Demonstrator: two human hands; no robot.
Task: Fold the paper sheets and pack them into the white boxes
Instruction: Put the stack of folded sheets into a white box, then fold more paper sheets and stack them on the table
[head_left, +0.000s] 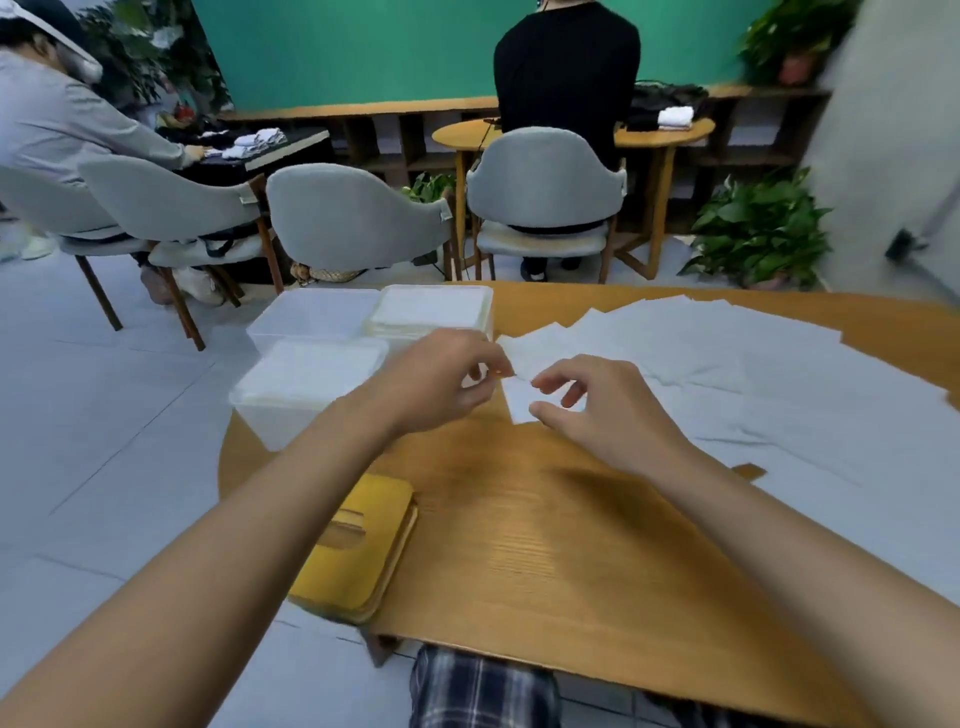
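Fingers (488, 356) of left hand (441, 382) and right hand (602, 410) are pinching one paper sheet (519, 402) over the tabletop (519, 519), just right of the white boxes (306, 374) | step: likely folding | next: creasing it, then carrying it left into a box.

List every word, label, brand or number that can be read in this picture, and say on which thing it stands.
There is no readable text in this picture.
The paper sheets are blank.
The small sheet, pinched by the left hand and the right hand, is blank.
The white boxes show no label.
The yellow lid shows no print.
Things in the background are too blurred to tell.
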